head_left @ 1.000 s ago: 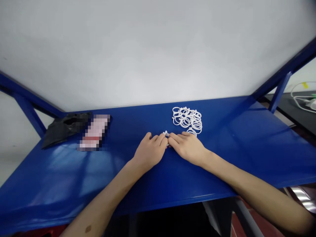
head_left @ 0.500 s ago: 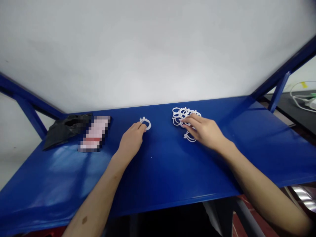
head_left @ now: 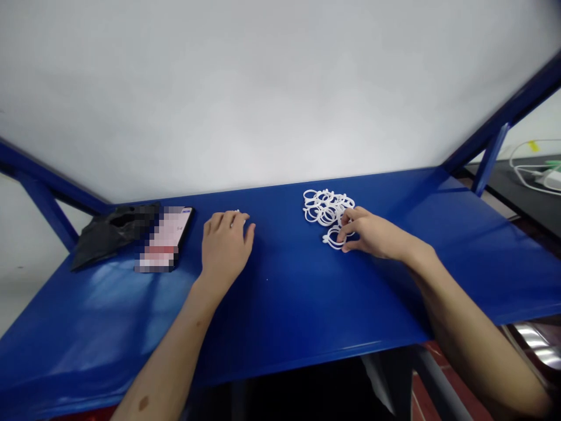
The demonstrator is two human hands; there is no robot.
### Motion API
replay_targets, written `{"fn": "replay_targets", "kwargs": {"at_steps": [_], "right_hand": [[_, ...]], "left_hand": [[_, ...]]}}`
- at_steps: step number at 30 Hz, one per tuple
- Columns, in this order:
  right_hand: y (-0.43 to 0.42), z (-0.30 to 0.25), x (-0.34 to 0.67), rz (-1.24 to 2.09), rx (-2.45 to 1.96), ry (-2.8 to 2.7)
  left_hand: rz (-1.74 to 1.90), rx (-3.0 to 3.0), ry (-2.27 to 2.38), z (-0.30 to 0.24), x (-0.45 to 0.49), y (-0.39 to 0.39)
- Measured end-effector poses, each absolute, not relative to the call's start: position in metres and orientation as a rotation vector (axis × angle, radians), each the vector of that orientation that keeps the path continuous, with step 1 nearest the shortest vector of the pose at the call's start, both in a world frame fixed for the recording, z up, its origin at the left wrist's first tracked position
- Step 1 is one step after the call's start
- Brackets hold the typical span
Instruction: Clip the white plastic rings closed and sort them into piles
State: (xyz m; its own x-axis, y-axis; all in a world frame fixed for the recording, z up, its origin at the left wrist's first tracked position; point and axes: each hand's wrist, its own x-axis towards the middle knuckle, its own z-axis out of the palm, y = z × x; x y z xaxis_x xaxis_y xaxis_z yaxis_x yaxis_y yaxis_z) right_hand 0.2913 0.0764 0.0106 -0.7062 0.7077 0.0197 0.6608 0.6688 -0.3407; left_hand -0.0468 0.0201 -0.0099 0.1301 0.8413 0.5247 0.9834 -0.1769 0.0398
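My right hand (head_left: 369,233) has its thumb and forefinger closed on the right edge of a white ring (head_left: 335,245) with small knobs on it. That ring lies just in front of a heap of similar white rings (head_left: 313,206) on the blue tabletop. To the left, my left hand (head_left: 224,241) rests palm down with its fingers stretched out and its thumb apart. Under its fingertips a bit of white ring (head_left: 237,221) shows; most of it is hidden by the hand.
A phone (head_left: 175,228), partly blurred out, lies on the blue table (head_left: 280,310) left of my left hand. Beside it is a black plastic bag (head_left: 103,237). A white wall stands behind, with blue frame bars at both sides. White cables (head_left: 532,175) lie on a dark surface at far right.
My left hand has moved left, from pinching a white ring to lying flat over it. My right hand has come nearer, off the heap, to the separate ring in front.
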Motion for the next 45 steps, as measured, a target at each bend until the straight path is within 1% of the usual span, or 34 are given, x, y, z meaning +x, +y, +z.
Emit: {"fn": "replay_targets", "kwargs": {"at_steps": [5, 8, 11, 14, 18, 21, 24, 31, 34, 38, 41, 43, 45], "right_hand": [[0.061, 0.001, 0.260, 0.448, -1.019, -2.716], [0.044, -0.007, 0.235, 0.418, -1.034, -2.677], [0.032, -0.015, 0.217, 0.421, -1.016, -2.641], [0.029, -0.014, 0.214, 0.403, -0.928, -2.642], [0.039, 0.003, 0.232, 0.222, -0.840, -2.655], [0.052, 0.015, 0.251, 0.020, -0.981, -2.564], [0.065, 0.014, 0.264, -0.147, -1.115, -2.546], [0.080, 0.000, 0.273, -0.242, -1.171, -2.511], [0.076, 0.005, 0.271, -0.173, -1.094, -2.473], [0.065, 0.009, 0.258, 0.191, -0.817, -2.419], [0.057, 0.001, 0.242, 0.423, -0.648, -2.446], [0.055, -0.006, 0.233, 0.486, -0.589, -2.494], [0.055, -0.012, 0.227, 0.482, -0.587, -2.545]], "left_hand": [[-0.765, -2.526, -1.451, -0.012, -0.020, 0.008], [-0.756, -2.717, -1.272, -0.017, -0.003, 0.000], [-0.708, -2.830, -1.215, -0.023, 0.005, -0.004], [-0.709, -2.848, -1.250, -0.028, 0.004, -0.003], [-0.702, -2.843, -1.290, -0.031, 0.004, -0.001], [-0.680, -2.809, -1.271, -0.033, 0.008, 0.000], [-0.665, -2.769, -1.230, -0.035, 0.011, 0.001], [-0.646, -2.709, -1.237, -0.036, 0.006, 0.003], [-0.611, -2.702, -1.263, -0.033, 0.001, 0.004], [-0.616, -2.693, -1.283, -0.031, -0.004, 0.005], [-0.681, -2.696, -1.367, -0.031, -0.004, 0.004], [-0.723, -2.670, -1.486, -0.031, -0.004, 0.004], [-0.735, -2.630, -1.605, -0.031, -0.004, 0.004]]}}
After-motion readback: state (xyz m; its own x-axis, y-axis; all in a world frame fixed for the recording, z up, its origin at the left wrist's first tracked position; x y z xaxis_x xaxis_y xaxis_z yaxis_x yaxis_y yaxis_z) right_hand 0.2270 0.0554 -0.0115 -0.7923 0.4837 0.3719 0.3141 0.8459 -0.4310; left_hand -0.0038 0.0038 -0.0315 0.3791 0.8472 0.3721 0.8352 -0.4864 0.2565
